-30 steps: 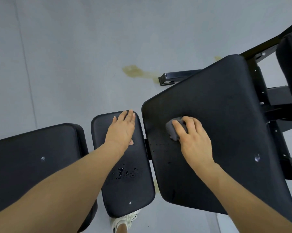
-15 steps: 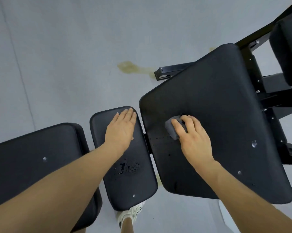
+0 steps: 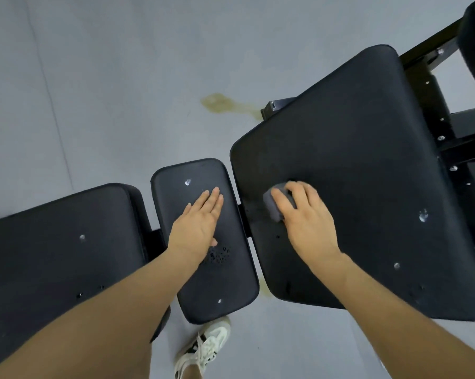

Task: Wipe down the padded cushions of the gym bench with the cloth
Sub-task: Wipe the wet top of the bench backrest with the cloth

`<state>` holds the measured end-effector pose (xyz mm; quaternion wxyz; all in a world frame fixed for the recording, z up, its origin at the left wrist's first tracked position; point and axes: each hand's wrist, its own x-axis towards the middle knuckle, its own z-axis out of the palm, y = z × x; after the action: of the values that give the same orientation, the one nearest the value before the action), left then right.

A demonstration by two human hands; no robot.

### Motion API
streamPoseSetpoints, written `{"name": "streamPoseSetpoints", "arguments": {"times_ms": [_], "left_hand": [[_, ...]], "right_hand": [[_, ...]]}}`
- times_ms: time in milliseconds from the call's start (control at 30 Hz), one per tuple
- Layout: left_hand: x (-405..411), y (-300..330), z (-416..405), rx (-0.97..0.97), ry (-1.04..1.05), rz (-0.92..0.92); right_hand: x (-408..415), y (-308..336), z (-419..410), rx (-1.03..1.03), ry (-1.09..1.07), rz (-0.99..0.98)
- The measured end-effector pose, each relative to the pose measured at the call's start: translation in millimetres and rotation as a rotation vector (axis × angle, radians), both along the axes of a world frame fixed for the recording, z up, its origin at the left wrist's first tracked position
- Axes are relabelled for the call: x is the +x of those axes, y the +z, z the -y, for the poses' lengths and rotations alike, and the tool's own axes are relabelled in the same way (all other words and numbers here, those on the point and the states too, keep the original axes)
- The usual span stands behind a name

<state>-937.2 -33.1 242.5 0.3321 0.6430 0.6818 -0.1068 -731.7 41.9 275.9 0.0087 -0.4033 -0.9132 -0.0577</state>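
While the wipe runs, notes follow.
Cloth: small grey cloth [image 3: 278,203], bunched, lies on the large cushion [image 3: 367,173] near its left edge.
Right hand: right hand [image 3: 306,217] has its fingers curled over the cloth, gripping it and pressing it down.
Left hand: left hand [image 3: 200,222] rests flat on the small middle cushion [image 3: 203,283], fingers straight, holding nothing.
Residue: droplets [image 3: 218,255] sit just beside the left wrist; pale specks dot all three pads, including the left cushion [image 3: 53,242].
Technique: overlapping strokes with even pressure should work best, reaching the edges and specks.
Change: against the earlier frames, the left hand sits lower on its pad, uncovering a speck; the cloth is nearly where it was.
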Motion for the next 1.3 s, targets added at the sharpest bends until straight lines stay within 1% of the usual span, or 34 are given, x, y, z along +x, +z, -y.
{"name": "streamPoseSetpoints", "arguments": {"times_ms": [67, 167, 300, 400, 467, 533, 633, 733, 833, 933, 1033, 1133, 1233, 1300], "left_hand": [[1.9, -2.3, -1.4, -0.026, 0.022, 0.005], [2.3, -6.8, -3.3, -0.026, 0.031, 0.005], [1.1, -7.7, -4.2, -0.039, 0.029, 0.018], [0.6, -9.5, -4.0, -0.026, 0.045, 0.022], [1.1, -9.2, -3.6, -0.029, 0.046, 0.019], [2.1, -8.1, -3.7, -0.024, 0.049, 0.0], [4.0, -7.7, -4.9, -0.025, 0.052, -0.011], [4.7, -7.4, -4.9, -0.034, 0.06, -0.022], [4.3, -9.7, -4.4, -0.023, 0.051, -0.029], [5.0, -9.3, -4.4, -0.027, 0.057, -0.028], [6.5, -7.6, -6.1, -0.044, 0.057, -0.038], [7.9, -5.4, -7.5, -0.055, 0.054, -0.051], [8.8, -5.4, -7.1, -0.058, 0.045, -0.064], [8.1, -6.4, -6.4, -0.055, 0.035, -0.061]], "right_hand": [[7.2, -2.0, 9.6, -0.025, 0.035, 0.019], [-4.7, -6.2, -12.1, 0.015, 0.109, 0.02], [-57.8, -23.5, -50.0, 0.056, 0.118, -0.007], [-88.5, -29.9, -63.4, 0.007, 0.099, 0.012], [-81.7, -30.2, -52.2, -0.008, 0.093, -0.022], [-55.7, -30.9, -21.3, -0.016, 0.139, -0.059], [-19.7, -28.6, 22.1, -0.081, 0.223, -0.007], [-31.9, -29.8, 2.2, -0.08, 0.249, 0.038], [-65.2, -31.7, -28.2, -0.031, 0.169, 0.044], [-73.2, -34.3, -27.4, -0.014, 0.11, -0.004], [-44.2, -34.2, 9.4, -0.002, 0.153, 0.0], [-16.7, -32.1, 36.5, -0.054, 0.225, 0.053], [-27.1, -30.5, 13.2, 0.001, 0.271, 0.073], [-44.5, -27.3, -11.9, 0.079, 0.241, 0.06]]}}
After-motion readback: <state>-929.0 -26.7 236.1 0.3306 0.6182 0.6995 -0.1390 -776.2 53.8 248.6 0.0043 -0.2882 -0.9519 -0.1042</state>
